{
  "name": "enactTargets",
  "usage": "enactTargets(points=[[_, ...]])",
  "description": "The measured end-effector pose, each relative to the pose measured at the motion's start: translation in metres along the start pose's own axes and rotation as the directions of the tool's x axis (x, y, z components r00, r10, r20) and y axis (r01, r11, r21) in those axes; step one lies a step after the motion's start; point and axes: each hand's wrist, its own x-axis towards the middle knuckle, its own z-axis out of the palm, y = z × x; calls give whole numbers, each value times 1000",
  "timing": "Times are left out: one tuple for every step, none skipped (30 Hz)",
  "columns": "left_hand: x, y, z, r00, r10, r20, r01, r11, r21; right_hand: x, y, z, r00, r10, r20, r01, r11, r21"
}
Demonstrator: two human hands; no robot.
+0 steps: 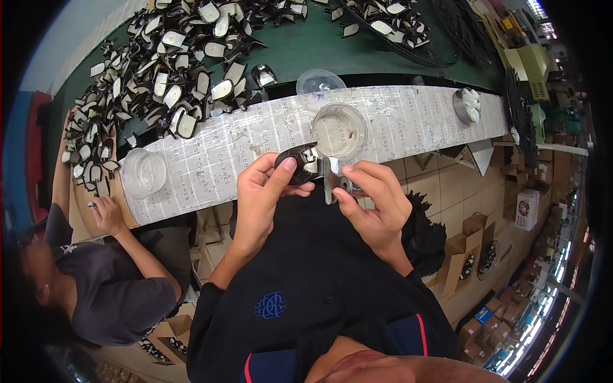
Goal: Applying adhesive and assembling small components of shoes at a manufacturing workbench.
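Note:
My left hand (267,188) is closed round a glossy black curved piece (295,165), which looks like a shoe heel; its pale end faces right. Close beside that end, my right hand (377,201) has its thumb and forefinger bent toward each other at an upright grey metal fitting (329,185) by the bench edge. A small white bit (334,165) shows at the forefinger's tip; whether the fingers pinch it or the fitting's round part is unclear. Just beyond both hands, a round clear tub (340,131) stands on the paper-covered bench (255,137).
Loose black-and-white pieces (172,70) heap across the green table (300,51). Another clear tub (144,173) stands left, near a co-worker's hand (107,216). A cup of white material (468,105) sits at right. Cardboard boxes (469,252) stand on the floor.

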Motion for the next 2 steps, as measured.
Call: enactTargets(points=[[0, 0, 0, 1000, -5, -2, 5, 1000, -2, -1, 0, 0, 1000, 0, 0, 0, 1000, -5], [0, 0, 0, 1000, -5, -2, 5, 1000, -2, -1, 0, 0, 1000, 0, 0, 0, 1000, -4]])
